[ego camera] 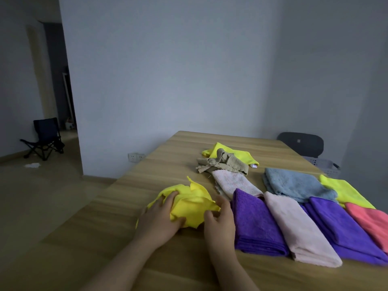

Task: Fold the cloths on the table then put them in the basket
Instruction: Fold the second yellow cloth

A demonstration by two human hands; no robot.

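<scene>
A crumpled yellow cloth (190, 203) lies on the wooden table (130, 196) in front of me. My left hand (159, 219) grips its left side, thumb curled into the fabric. My right hand (220, 219) pinches its right edge. To the right lie folded cloths in a row: purple (255, 223), pale pink (298, 229), a second purple (340, 225) and coral (371, 221). Behind them are a folded blue cloth (298, 183) and a yellow one (344, 190). An unfolded heap of tan (224, 162), yellow (235, 154) and pinkish-white (233, 182) cloths sits further back. A grey basket (323, 164) stands past the table's right edge.
A dark office chair (300, 143) stands behind the basket at the right wall. A folding camp chair (45, 137) sits on the floor at far left near a doorway. A wall socket (136, 157) is beside the table's far left corner.
</scene>
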